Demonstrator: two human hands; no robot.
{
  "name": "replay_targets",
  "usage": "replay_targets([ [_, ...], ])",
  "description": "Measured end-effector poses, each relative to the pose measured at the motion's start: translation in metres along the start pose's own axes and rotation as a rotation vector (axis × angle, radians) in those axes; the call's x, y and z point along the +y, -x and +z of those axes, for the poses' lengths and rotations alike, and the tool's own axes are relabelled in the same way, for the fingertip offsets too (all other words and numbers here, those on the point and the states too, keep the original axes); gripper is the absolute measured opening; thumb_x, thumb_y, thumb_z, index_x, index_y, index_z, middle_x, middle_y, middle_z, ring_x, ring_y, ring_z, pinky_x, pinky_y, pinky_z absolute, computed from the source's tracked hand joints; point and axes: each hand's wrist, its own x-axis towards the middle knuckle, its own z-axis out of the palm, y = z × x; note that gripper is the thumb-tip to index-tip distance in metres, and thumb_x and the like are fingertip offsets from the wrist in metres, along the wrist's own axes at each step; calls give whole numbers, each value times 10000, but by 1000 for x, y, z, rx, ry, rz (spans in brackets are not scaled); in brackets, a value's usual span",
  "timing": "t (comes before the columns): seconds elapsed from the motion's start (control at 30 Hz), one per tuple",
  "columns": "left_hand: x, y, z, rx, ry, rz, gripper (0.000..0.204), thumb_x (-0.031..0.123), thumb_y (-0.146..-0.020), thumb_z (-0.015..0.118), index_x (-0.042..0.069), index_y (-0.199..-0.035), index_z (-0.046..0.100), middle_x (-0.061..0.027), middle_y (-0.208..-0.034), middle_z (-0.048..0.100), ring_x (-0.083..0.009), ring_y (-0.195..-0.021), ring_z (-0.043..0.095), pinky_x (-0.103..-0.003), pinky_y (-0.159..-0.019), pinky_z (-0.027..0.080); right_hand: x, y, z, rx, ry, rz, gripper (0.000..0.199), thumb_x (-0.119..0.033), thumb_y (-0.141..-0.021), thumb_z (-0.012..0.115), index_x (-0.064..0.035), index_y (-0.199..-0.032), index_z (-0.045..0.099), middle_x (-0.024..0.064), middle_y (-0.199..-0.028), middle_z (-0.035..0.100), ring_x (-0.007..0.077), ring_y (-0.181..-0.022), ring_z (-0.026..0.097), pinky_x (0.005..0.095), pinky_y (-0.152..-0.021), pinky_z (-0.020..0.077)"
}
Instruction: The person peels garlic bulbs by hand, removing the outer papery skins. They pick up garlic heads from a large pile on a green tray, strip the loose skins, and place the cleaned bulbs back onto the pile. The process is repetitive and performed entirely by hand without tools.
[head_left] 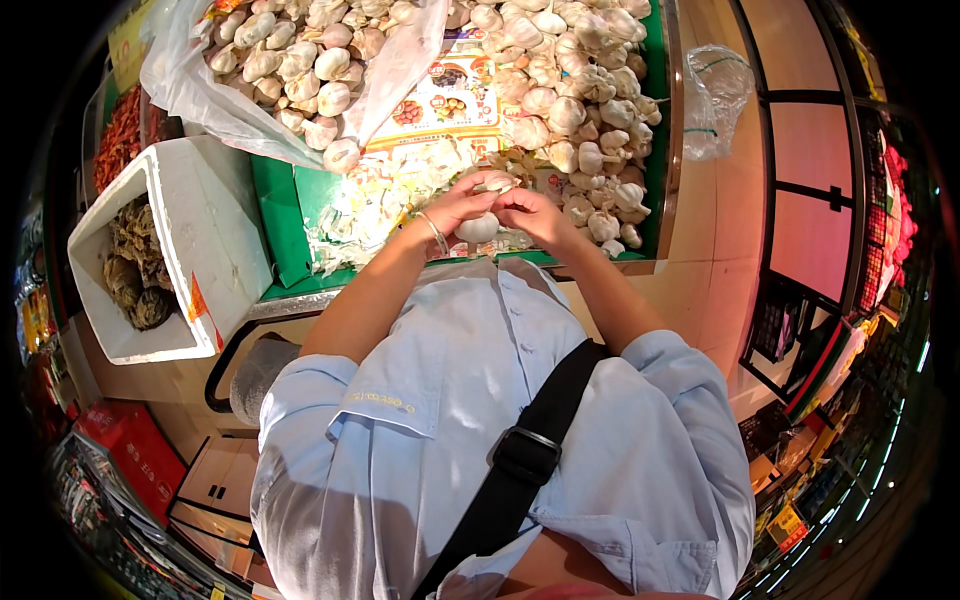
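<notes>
My left hand [455, 208] and my right hand [537, 218] meet over the near edge of a green-edged stall. Between their fingertips is a garlic bulb [494, 183], with the fingers of both hands closed on it. A cleaner, white garlic bulb [478, 229] shows just below the left palm; whether that hand also supports it, I cannot tell. Loose papery garlic skins [375, 212] litter the stall beside my left hand. To the right and beyond my hands lies a heap of garlic bulbs [565, 115].
A clear plastic bag [395, 85] with garlic bulbs lies at the far left over printed sheets [450, 95]. At left, a white foam box [215, 200] holds brown, dried-looking bundles [140, 265]. A crumpled clear bag [715, 100] lies right of the stall's metal edge [672, 130].
</notes>
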Motion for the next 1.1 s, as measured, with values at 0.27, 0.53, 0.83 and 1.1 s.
replay_targets([
  [0.27, -13, -5, -16, 108, 86, 73, 416, 220, -809, 482, 112, -1188, 349, -74, -1014, 519, -166, -816, 558, -270, -656, 482, 14, 3, -28, 7, 788, -12, 151, -79, -711, 508, -65, -850, 564, 56, -775, 553, 180, -726, 524, 297, -654, 416],
  [0.53, -8, 7, -20, 96, 208, 11, 378, 223, -811, 453, 122, -1164, 364, -93, -1025, 533, -208, -796, 584, -324, -563, 494, 47, 27, -41, 179, 1685, -28, 156, -125, -691, 513, -109, -841, 551, 73, -853, 507, 258, -892, 470, 396, -686, 398],
  [0.83, -17, 9, -39, 10, 413, -63, 370, 412, -837, 404, 144, -1081, 482, -57, -967, 566, -204, -795, 586, -351, -613, 477, 43, 19, -57, -101, 1649, 140, 250, -131, -663, 538, -88, -909, 523, 120, -900, 499, 284, -912, 481, 371, -745, 424],
  [1.1, -17, 9, -29, 77, 41, -97, 353, 351, -848, 426, 201, -1165, 380, -42, -1014, 525, -196, -787, 575, -326, -523, 489, 11, 2, -47, 278, 403, 344, 228, -124, -730, 536, -63, -949, 518, 111, -880, 542, 201, -729, 519, 298, -639, 428],
])
